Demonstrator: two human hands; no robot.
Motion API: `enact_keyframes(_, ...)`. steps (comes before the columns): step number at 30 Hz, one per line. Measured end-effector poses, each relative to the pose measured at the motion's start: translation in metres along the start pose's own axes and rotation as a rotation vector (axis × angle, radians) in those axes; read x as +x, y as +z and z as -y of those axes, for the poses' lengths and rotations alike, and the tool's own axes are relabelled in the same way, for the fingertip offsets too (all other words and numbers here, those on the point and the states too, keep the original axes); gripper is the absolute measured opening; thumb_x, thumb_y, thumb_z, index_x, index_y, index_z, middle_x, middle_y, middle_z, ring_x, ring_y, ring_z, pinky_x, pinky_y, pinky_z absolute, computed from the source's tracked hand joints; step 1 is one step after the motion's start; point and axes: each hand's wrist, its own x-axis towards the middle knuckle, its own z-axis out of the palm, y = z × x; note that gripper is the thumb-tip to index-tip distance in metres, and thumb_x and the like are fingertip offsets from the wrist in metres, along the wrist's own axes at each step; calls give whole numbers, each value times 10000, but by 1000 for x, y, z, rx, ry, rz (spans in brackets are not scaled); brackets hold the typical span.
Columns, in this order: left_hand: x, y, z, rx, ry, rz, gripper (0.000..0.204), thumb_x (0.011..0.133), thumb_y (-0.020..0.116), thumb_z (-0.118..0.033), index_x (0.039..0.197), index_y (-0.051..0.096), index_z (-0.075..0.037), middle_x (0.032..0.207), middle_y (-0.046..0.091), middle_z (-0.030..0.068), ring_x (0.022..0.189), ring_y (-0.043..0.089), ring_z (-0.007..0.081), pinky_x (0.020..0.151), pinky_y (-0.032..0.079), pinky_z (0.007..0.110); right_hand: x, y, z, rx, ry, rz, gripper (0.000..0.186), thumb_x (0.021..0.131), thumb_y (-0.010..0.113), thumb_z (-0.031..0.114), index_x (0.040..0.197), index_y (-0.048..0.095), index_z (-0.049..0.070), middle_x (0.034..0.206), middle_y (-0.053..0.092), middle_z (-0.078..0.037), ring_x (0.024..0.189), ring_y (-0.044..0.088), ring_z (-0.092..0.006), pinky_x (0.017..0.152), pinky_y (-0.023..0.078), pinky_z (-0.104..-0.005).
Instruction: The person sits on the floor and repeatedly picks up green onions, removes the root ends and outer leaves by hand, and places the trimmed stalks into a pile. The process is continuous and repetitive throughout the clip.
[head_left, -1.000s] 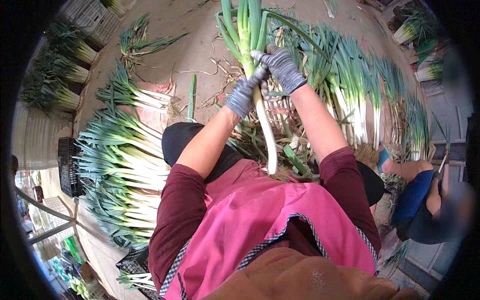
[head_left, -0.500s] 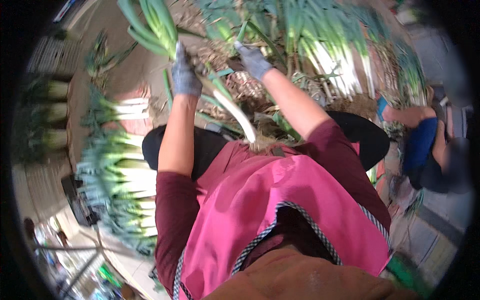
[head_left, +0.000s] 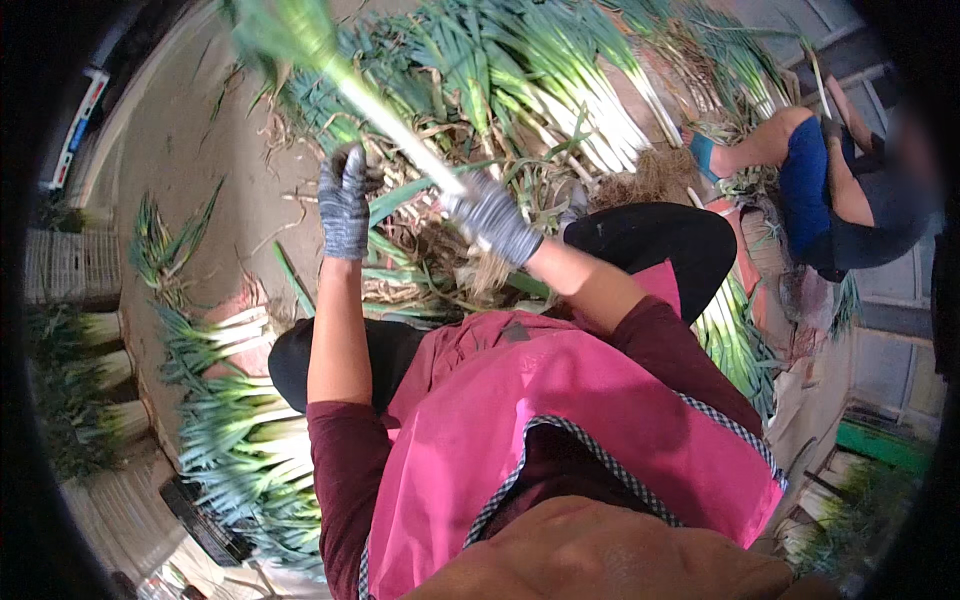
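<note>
A long leek [head_left: 385, 122] slants across the space in front of me, its green leaves blurred at the top and its white shaft running down to my right hand [head_left: 492, 218]. That hand, in a grey glove, is closed round the leek near its root end, with roots hanging below. My left hand [head_left: 345, 205], gloved too, is raised just left of the shaft and apart from it. Its fingers are loosely bent, with nothing seen in them. Beneath both hands lie leek trimmings and dry leaves [head_left: 430, 255] on the ground.
Leeks in a large pile [head_left: 560, 90] lie beyond my hands. A row of leeks [head_left: 260, 440] lies to my left, more leeks [head_left: 735, 330] to my right. Packed crates [head_left: 80, 265] stand at far left. Another person [head_left: 815, 185] sits at right, holding a leek.
My left hand has let go of the leek it held by its leafy part. The right hand now grips a leek near its roots. Another leek no longer shows leaning by my lap.
</note>
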Motion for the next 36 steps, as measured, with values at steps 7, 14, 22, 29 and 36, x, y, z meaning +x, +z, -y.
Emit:
enact_keyframes(7, -4, 9, 10, 117, -119, 223, 332, 838, 502, -296, 1011, 486, -13, 751, 560, 54, 620, 533, 108, 545, 436, 228, 72, -208, -24, 37, 96, -294, 424, 735, 633, 255, 1066, 496, 29, 660, 534, -29, 545, 506, -123, 419, 415, -237)
enact_keyframes(14, -28, -6, 16, 226, -349, 355, 232, 824, 538, -211, 965, 486, -33, 758, 533, 29, 624, 486, 78, 563, 414, 205, 56, -334, -220, -372, 545, -555, 430, 800, 495, 321, 1121, 471, 37, 1124, 496, -107, 969, 500, -207, 790, 406, -365)
enact_keyframes(22, -37, -9, 31, 497, -320, 550, 281, 826, 533, -195, 1024, 492, 2, 861, 553, 62, 745, 520, 106, 661, 450, 242, 97, -293, -222, -1395, 562, -610, 302, 765, 503, 351, 858, 617, 87, 783, 601, -94, 698, 586, -218, 578, 467, -344)
enact_keyframes(29, -42, 8, 25, 837, -184, 786, 409, 773, 581, -312, 1039, 508, -10, 913, 593, 155, 861, 578, 243, 727, 447, 322, 117, -69, -160, -1007, 53, -18, 861, 637, 469, 681, 1210, 385, 44, 1146, 455, -215, 1082, 427, -288, 903, 341, -351)
enact_keyframes(36, -51, -3, 21, 1156, 9, 913, 401, 760, 571, -353, 988, 531, -25, 884, 588, 159, 817, 566, 303, 695, 449, 356, 6, 111, -209, -1375, -138, 514, 388, 794, 421, 168, 1173, 459, 94, 1288, 313, -200, 1137, 352, -361, 938, 291, -426)
